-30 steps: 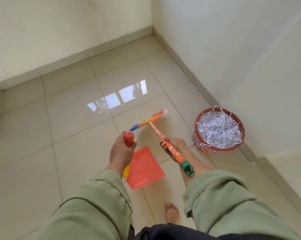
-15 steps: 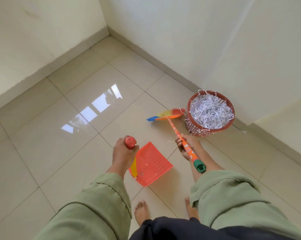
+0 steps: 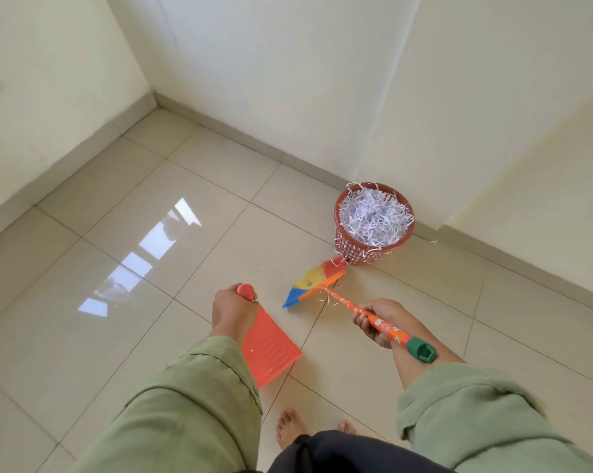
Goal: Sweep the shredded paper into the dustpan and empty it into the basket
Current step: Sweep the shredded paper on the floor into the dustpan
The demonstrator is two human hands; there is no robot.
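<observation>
A: Left hand (image 3: 231, 312) grips the dustpan (image 3: 269, 346), right hand (image 3: 378, 320) grips the broom (image 3: 317, 279); basket (image 3: 373, 249) heaped with shredded paper (image 3: 373, 216) by the floor's far edge.

B: Looks like last sweeping: stray strands (image 3: 329, 300) beside the bristles need gathering.

Two pale cream walls (image 3: 288, 80) meet in a corner at the upper left. A beige skirting (image 3: 247, 139) runs along their foot. The floor (image 3: 83, 268) is laid with large glossy beige tiles, with thin dark grout lines between them. A bright reflection (image 3: 144, 257) of a window lies on the tiles at the left, broken into several panes. Daylight fills the room softly.
</observation>
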